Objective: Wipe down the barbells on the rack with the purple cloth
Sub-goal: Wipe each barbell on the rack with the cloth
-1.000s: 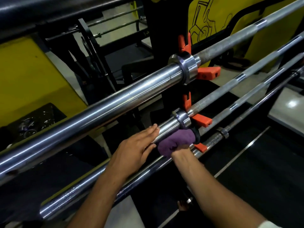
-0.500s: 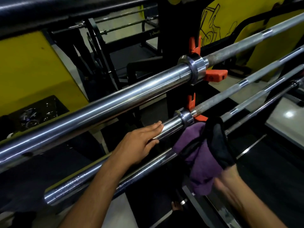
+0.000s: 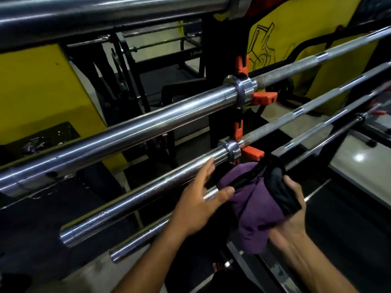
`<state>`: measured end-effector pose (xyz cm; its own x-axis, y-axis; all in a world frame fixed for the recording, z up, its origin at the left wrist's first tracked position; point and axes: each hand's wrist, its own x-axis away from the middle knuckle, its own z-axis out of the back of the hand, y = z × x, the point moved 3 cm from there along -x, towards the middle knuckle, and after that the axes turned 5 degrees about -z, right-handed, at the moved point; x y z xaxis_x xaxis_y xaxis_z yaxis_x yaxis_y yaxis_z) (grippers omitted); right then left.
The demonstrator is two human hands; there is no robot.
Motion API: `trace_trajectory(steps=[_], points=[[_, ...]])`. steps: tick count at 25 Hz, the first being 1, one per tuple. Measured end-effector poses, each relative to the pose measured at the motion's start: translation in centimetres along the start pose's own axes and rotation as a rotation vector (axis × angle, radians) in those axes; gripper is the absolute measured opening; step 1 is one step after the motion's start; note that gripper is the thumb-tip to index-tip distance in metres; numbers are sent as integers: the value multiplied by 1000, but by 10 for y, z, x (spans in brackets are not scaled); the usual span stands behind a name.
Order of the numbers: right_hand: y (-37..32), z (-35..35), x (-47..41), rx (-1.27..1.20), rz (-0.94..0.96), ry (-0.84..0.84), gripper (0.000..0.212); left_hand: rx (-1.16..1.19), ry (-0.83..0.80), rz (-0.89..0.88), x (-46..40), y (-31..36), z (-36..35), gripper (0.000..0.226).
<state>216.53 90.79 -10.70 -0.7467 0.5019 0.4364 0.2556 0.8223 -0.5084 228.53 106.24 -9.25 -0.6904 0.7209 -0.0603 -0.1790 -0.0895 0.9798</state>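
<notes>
Several chrome barbells lie across a black rack on orange hooks. The purple cloth, with a black patch on it, hangs bunched beside the lowest near bar. My right hand holds the cloth from below and behind, fingers curled round its black part. My left hand has straight fingers against the sleeve of the middle barbell, its thumb touching the cloth's left edge. The lowest barbell's sleeve runs under my left wrist. A thicker barbell sits one hook higher.
The black rack upright stands behind the collars. Another large bar crosses the top of the view. Yellow wall panels and dark gym frames lie behind. Pale floor shows at the right and below.
My right hand pulled the cloth off the bar's collar and now holds it bunched lower and nearer. My left thumb came across to the cloth. The view shifted down and right.
</notes>
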Motion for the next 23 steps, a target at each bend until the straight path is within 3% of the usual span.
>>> trace_trajectory(steps=[2,4,6,8,10,12,14,17,19,22,23], points=[[4,-9,2,10,-35,-108,30,418,-70,311,21,-17,-23,85],[7,-3,1,111,-119,-143,34,570,-43,355,29,-28,-31,53],[4,3,-1,280,-179,-185,57,518,86,280,29,-28,-24,34],[-9,6,-7,506,-56,-261,52,402,188,188,24,-24,-10,27],[-16,0,-1,820,35,-385,55,217,181,85,21,-18,1,22],[-10,-3,5,1150,62,-502,74,-10,145,-29,19,-14,5,17],[1,-3,10,1345,134,-500,84,-108,154,-93,18,-10,6,15],[4,-8,8,1339,272,-434,49,-205,182,-119,15,-7,16,21],[-2,-9,7,1311,221,-446,32,-221,142,-89,15,-10,22,22],[-5,-13,11,1274,51,-509,30,-214,50,-89,17,-11,19,17],[-4,-15,11,1354,48,-523,38,-219,26,-102,16,-10,16,18]])
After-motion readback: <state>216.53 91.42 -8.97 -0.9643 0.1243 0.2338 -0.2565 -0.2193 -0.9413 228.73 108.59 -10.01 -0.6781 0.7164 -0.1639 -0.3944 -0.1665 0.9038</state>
